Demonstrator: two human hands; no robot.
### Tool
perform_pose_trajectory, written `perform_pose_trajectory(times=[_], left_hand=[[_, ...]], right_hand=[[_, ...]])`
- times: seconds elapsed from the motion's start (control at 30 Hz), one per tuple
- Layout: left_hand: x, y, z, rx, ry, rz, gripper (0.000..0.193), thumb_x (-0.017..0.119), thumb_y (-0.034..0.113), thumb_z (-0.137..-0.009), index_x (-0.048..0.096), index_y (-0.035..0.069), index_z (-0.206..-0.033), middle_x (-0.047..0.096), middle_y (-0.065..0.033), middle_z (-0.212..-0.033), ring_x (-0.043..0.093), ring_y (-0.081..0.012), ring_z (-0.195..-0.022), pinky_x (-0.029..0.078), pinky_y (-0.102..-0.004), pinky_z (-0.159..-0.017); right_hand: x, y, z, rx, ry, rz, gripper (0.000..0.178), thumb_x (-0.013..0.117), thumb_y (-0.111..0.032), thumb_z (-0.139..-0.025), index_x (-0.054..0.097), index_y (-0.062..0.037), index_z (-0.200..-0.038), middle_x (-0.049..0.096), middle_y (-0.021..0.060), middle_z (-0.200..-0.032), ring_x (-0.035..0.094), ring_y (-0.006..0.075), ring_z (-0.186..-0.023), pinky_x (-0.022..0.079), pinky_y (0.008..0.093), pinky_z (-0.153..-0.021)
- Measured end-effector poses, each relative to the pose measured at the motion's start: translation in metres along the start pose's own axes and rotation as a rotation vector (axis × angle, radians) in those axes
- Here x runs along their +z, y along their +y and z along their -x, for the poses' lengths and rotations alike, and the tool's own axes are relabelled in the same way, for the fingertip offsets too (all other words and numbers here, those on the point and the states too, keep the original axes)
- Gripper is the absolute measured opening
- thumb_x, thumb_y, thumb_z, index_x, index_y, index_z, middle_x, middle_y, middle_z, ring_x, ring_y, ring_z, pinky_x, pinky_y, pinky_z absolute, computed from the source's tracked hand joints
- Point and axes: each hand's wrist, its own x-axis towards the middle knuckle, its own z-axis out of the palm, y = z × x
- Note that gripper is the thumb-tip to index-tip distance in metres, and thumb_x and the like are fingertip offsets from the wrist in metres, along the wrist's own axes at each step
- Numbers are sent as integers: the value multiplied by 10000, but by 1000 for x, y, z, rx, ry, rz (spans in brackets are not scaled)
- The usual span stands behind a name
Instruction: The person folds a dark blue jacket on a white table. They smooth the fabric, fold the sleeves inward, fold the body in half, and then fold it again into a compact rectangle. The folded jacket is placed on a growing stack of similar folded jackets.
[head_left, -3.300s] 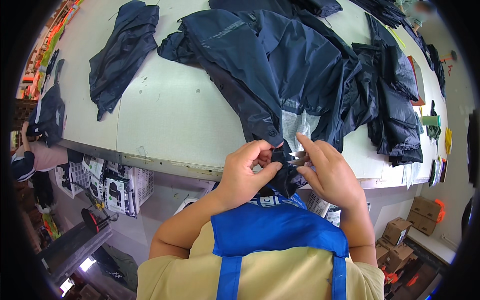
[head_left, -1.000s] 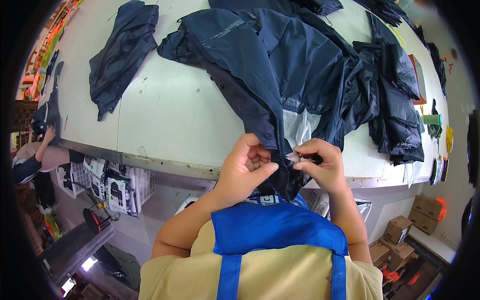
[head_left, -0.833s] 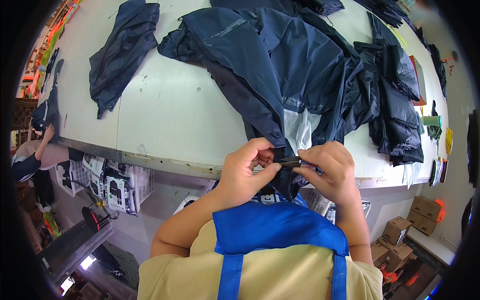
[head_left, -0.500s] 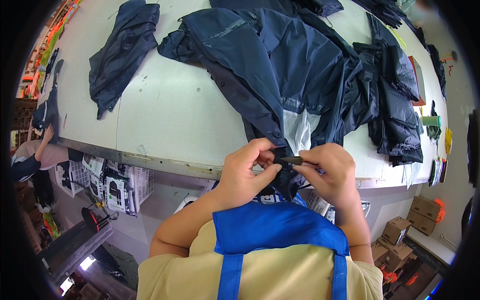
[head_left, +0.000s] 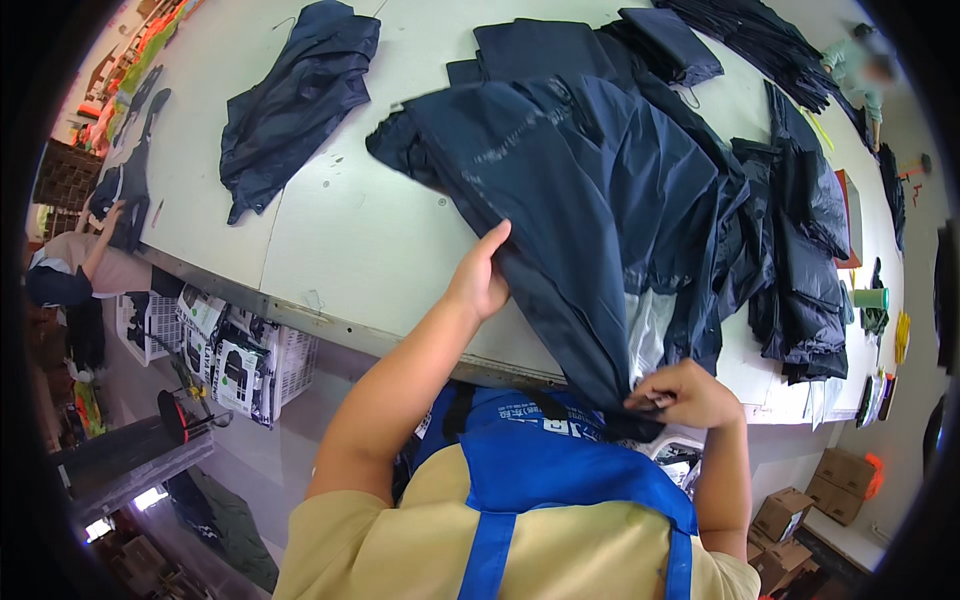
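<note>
A dark navy jacket (head_left: 560, 190) with a pale lining showing at its lower opening is spread over the table, its bottom hanging past the near edge. At its left edge is my left hand (head_left: 480, 280), thumb stretched along the fabric and fingers partly hidden beneath, gripping that edge. Beside the pale lining (head_left: 650, 325), my right hand (head_left: 695, 395) is closed at the jacket's lower end. A small dark pointed tool (head_left: 657, 398) sits among its curled fingers, mostly covered, so its exact kind is unclear.
Another dark garment (head_left: 300, 105) lies at the far left of the white table (head_left: 350, 260). Folded dark garments (head_left: 800, 220) are piled at the right, with a green cylinder (head_left: 870, 298) beyond. Below the left edge stand white crates (head_left: 297, 365). Co-workers are at the far left and far right.
My left hand has left the lower end and moved up to the jacket's left edge. My right hand has shifted down with the tool. The jacket's front now hangs lower, toward me.
</note>
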Motion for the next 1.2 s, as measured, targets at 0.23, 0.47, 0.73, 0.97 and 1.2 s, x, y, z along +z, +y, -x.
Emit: perform_pose_trajectory(times=[0.23, 0.47, 0.73, 0.97, 1.2], left_hand=[[-39, 54, -29, 413, 97, -118, 480, 577, 57, -879, 446, 104, -1338, 539, -84, -1285, 545, -255, -1149, 438, -447, -1010], [-37, 73, 4, 444, 21, -9, 524, 618, 72, -832, 444, 111, -1324, 549, -71, -1252, 556, -244, -1123, 461, -432, -975], [-3, 53, 47, 402, -238, -211, 708, 627, -37, -706, 392, 103, -1360, 533, -71, -1203, 540, -232, -1104, 466, -396, -959], [25, 22, 76, 259, -481, -445, 861, 706, -29, -691, 300, 77, -1443, 495, -65, -1313, 470, -197, -1237, 366, -363, -1052], [74, 0, 92, 476, -324, -442, 545, 769, 50, -775, 497, 56, -1247, 582, -43, -1138, 553, -120, -1045, 437, -274, -930]], right_hand=[[-24, 38, 80, 137, 13, -63, 295, 718, 37, -657, 711, -18, -946, 694, 65, -823, 610, 116, -707, 465, 242, -647], [-8, 87, 104, 456, 4, -108, 189, 704, 8, -736, 692, -33, -921, 695, 31, -872, 594, 114, -797, 452, 250, -722], [-31, 110, 125, 633, 308, -167, 229, 702, -64, -705, 700, -7, -927, 690, 9, -844, 541, 68, -660, 427, 219, -597], [-51, 5, 37, -59, 658, -220, 319, 677, -207, -801, 641, 26, -1016, 512, -27, -770, 428, 32, -679, 335, 184, -610], [-12, -94, -62, -398, 573, -394, 428, 724, -115, -787, 596, -43, -1188, 557, 1, -939, 457, 28, -732, 355, 162, -641]])
